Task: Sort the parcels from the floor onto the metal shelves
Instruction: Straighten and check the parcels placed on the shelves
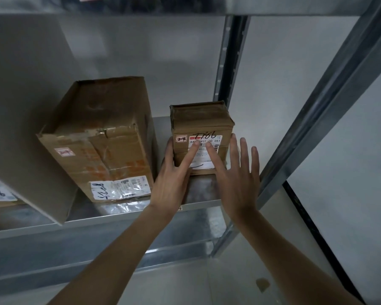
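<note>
Placing step, by the look of it; small taped carton [201, 128] already set on the metal shelf [110, 219], beside the larger battered carton [99, 139], near the right upright [228, 60]. Brown, glossy with tape, white label marked "T186" and "2-4". Left hand [172, 179] flat against its front and side, right hand [235, 172] splayed, fingers straight, gripping nothing; next, probably a nudge back, then release.

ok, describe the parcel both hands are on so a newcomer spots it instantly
On the metal shelf, look toward its right end, by the slotted upright. The small box stands there, right of the large battered box; its label reads "2-4", with handwriting.
</note>
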`<state>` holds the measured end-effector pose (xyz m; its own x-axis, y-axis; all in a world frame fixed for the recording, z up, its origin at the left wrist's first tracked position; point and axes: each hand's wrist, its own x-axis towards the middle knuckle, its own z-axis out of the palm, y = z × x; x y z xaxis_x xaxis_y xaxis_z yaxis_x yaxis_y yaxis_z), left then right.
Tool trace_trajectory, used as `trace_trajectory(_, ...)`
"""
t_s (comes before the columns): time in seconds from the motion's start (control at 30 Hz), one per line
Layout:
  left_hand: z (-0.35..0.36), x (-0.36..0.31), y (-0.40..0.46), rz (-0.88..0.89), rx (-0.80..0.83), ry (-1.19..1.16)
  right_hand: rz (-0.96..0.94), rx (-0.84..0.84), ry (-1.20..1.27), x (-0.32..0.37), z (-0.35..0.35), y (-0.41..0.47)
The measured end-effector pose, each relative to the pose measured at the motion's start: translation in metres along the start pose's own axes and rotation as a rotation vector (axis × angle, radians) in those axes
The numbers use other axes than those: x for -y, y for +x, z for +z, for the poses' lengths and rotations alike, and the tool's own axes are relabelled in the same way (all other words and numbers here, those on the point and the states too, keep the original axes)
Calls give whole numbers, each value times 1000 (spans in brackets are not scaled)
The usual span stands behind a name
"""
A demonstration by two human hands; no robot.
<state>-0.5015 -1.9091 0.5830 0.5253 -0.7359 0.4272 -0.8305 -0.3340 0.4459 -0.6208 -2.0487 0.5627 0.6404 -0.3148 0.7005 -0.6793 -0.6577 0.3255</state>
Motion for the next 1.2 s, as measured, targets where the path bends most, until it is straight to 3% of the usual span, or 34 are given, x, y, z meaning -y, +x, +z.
trace_trajectory(0.53, -14, -11, -19, 36, -40, 24, -11, 20, 88, -3, -21, -15)
trace_trajectory(0.93, -91, -7, -67, 149, -134, 43, -86, -127, 202, 26, -115, -11)
trace_trajectory(1.2, -147, 24, -93, 134, -176, 84, -115, -47, 255, 73, -158, -2)
